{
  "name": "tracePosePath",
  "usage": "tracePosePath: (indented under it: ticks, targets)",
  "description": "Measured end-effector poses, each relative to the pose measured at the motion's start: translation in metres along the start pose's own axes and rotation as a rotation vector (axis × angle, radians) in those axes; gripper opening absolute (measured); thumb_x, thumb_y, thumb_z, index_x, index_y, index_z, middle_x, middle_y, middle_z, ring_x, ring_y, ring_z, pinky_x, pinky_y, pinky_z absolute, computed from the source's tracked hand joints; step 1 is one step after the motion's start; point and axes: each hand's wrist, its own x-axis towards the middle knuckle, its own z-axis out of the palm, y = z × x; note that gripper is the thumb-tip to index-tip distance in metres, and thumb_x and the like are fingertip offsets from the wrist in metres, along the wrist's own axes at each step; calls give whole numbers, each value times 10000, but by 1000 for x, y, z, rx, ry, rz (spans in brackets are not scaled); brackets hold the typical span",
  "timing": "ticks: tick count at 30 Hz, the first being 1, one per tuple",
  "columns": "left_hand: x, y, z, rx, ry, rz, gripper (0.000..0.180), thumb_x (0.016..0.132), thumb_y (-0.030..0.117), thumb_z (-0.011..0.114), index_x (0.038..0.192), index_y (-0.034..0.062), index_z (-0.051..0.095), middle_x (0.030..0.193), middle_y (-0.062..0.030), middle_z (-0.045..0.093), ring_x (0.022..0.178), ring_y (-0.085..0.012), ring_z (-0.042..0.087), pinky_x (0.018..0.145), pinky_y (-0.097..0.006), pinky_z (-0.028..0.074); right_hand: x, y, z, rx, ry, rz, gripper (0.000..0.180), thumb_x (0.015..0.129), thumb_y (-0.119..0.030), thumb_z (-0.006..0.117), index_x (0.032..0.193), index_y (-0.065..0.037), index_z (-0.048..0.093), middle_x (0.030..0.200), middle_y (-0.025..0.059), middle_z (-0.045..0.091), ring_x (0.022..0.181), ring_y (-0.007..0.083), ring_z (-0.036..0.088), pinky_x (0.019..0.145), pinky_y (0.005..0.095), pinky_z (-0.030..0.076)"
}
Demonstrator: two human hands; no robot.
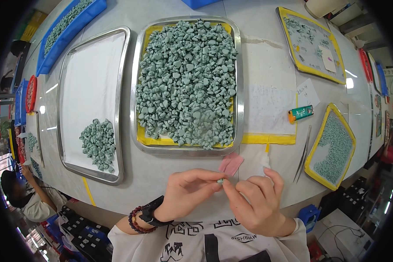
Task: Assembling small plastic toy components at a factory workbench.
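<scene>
In front of my chest, my left hand pinches a small grey-green piece between thumb and fingertips. My right hand meets it from the other side, its fingertips pressed to the same piece and the other fingers curled, the little finger raised. Just beyond the hands stands a metal tray heaped with many such grey-green pieces. To its left, a second metal tray lined with white holds a smaller pile near its front corner.
A pink cloth scrap and a white nozzle bottle lie just past my hands. Rightward are tweezers, a green-orange lighter and yellow-edged trays. A blue bin stands far left; another person sits at left.
</scene>
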Motion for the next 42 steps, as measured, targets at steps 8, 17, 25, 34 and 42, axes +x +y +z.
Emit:
tracePosePath:
  ticks: [8,17,25,34,42]
  targets:
    - [2,2,-3,12,-32,65,200,825,-96,576,1021,-69,605,1041,-192,634,955,-212,624,830,-316,519,-11,0,7,110,94,41,403,542,-23,673,940,-83,693,821,-5,496,719,185,478,832,425,371]
    - [0,1,0,-90,-132,134,191,834,-85,568,1021,-65,598,1034,-214,635,968,-243,627,835,-349,521,-2,16,7,533,157,194,272,555,-15,757,806,-91,684,772,12,535,678,191,482,675,346,370]
    - [4,3,-5,133,-178,249,211,792,-119,593,989,-48,615,1019,-218,641,983,-266,629,845,-357,520,0,16,7,557,133,180,262,539,-18,758,779,-89,679,751,7,535,682,192,485,660,325,357]
    - [3,-5,-6,140,-129,297,213,765,-127,614,957,-35,618,989,-203,649,936,-248,643,819,-348,533,2,12,7,460,117,189,256,534,-29,742,770,-102,675,740,-9,538,683,192,496,664,322,356]
    - [4,-10,-20,-610,-286,-163,233,845,-54,548,1064,18,576,1083,-169,625,913,-188,637,812,-312,511,24,-5,-35,441,298,-283,249,693,-265,683,861,-112,582,788,26,556,752,218,545,691,367,432]
